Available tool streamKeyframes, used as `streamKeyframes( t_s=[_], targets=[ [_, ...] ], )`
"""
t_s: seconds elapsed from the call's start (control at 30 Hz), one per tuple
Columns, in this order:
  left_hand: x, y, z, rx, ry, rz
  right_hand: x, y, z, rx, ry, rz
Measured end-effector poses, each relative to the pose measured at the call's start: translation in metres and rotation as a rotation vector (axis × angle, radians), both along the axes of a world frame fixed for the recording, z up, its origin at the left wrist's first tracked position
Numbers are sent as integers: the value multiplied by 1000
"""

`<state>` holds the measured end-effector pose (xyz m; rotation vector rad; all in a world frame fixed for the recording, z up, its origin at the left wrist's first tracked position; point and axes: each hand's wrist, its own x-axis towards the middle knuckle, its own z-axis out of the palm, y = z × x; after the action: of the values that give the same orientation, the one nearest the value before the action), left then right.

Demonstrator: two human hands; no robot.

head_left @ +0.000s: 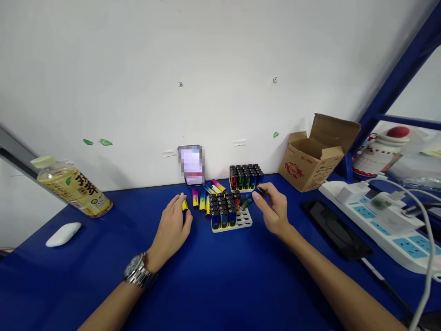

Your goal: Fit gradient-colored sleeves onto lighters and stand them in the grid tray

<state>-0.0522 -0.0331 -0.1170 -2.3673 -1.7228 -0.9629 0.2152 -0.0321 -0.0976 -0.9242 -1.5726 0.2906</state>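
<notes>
My left hand (174, 221) is closed round a small yellow lighter (185, 203), left of the other loose ones. In the fingers of my right hand (274, 209) is a dark blue-green lighter (247, 201), tilted over the right side of the front rack. This white rack (244, 219) has holes, some bare on its right side, and several dark blue lighters (223, 212) standing upright on its left. Bright yellow, pink and blue lighters (202, 201) lie loosely between my left hand and that rack. A second group of upright dark lighters (244, 177) stands behind.
A phone (191, 164) with a lit, pixelated screen leans on the wall. To the left are a drink bottle (76, 186) and a white earbud case (63, 234). An open carton (310, 161), a black phone (336, 229) and a power strip (389, 230) with cables occupy the right.
</notes>
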Motion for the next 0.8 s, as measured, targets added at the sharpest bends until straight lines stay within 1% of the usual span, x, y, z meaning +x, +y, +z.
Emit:
streamKeyframes(
  t_s=[0.07, 0.17, 0.27, 0.33, 0.43, 0.5, 0.6, 0.7, 0.8],
  targets=[
    [-7, 8, -3, -57, 117, 15, 6, 7, -3, -40, -133, 66],
    [-8, 8, -2, -90, 206, 60, 8, 12, -5, -47, -346, 148],
    [-2, 2, 3, -71, 279, 140, 6, 13, -4, -41, -549, 164],
    [1, -1, 4, -62, 291, 177, 6, 12, -1, -75, -617, 152],
    [2, -1, 2, -87, 225, 221, 4, 11, 1, -158, -601, 148],
    [1, 2, -1, -110, 169, 222, 2, 10, 1, -207, -560, 158],
    [-2, 9, -6, -113, 130, 137, 0, 8, 1, -251, -538, 157],
    [-3, 14, -9, -92, 190, 44, 0, 6, 3, -261, -546, 141],
    [-1, 14, -9, -64, 249, 33, 1, 5, 5, -253, -532, 130]
  ],
)
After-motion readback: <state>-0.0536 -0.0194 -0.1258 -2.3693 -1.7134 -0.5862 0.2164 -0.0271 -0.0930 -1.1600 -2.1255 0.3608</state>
